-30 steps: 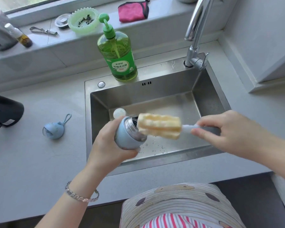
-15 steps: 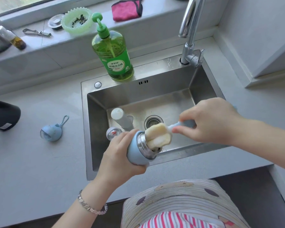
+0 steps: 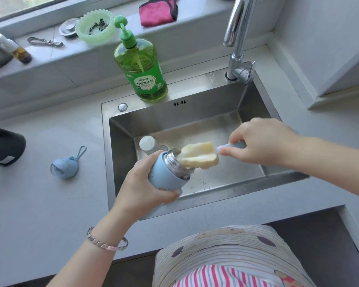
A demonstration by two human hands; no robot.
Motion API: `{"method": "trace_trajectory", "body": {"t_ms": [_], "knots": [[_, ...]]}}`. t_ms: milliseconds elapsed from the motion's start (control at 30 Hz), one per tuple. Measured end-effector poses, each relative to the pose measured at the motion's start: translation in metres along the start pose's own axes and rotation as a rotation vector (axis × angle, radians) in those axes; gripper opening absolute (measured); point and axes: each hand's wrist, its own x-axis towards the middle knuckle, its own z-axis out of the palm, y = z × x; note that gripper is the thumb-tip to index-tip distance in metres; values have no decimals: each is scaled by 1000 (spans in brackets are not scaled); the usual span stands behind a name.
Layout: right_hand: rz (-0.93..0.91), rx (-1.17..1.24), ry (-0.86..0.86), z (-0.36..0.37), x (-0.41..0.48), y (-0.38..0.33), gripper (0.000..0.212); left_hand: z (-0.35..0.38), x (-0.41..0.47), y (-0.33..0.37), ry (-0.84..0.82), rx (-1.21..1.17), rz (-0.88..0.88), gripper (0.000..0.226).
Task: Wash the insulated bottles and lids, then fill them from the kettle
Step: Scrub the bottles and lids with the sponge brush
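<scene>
- Far left, on the counter [image 3: 39, 204]: the black kettle [image 3: 2, 148] is cut by the frame edge. We can read no writing on it.
- The blue lid [image 3: 64, 167], with a loop strap, lies on the counter between the kettle and the sink [image 3: 195, 119], apart from both.
- On the window sill behind are a metal tool [image 3: 45, 42] and a green frilled dish [image 3: 94, 25]. Neither is labelled.
- The soap bottle [image 3: 141, 67], green with a pump top, stands on the sink's back rim. The large line on its label reads "柠檬洗洁精". The smaller print is too small for us to read.
- The left grip [image 3: 141, 189] is wrapped round the blue bottle [image 3: 166, 172], holding it tilted over the sink's near edge with the steel mouth pointing right. The mark on its side is unreadable.
- A white bottle [image 3: 148, 145] sits in the basin just behind it, partly hidden.
- The sponge brush [image 3: 199, 156] has its yellow head at the bottle mouth. The tip is inside and most of the head is outside.
- The right grip [image 3: 261, 141] pinches the brush's blue handle, fingers curled round it.
- The faucet [image 3: 238, 38] stands at the sink's back right corner.
</scene>
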Motion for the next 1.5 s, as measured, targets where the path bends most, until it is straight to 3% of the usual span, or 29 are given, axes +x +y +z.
{"method": "trace_trajectory", "body": {"t_ms": [133,267,433,600,733,900,1067,1200,1367,1500], "knots": [[-127,23,35,-5,-3,-13,36,6,-2,1,-51,-22,-20,75],[6,40,22,-14,8,-6,39,6,-4,5,-39,-41,6,78],[-59,73,-32,-2,-8,-19,40,5,-3,1,21,-32,-3,75],[89,125,-57,-15,0,-6,43,9,-10,2,37,-59,44,75],[31,106,-119,-4,-15,-22,41,10,-10,1,65,-3,39,75],[123,146,-71,-11,-4,-13,43,13,-13,4,58,30,89,73],[-10,94,-117,5,-22,-38,50,17,-15,0,39,65,110,77],[136,208,-106,-11,-7,-19,43,17,-14,-4,65,82,115,78],[138,350,-198,-5,-3,-25,43,7,-10,-6,-31,193,190,82],[47,261,-157,0,-9,-38,51,12,-11,-8,-72,170,211,81]]}}
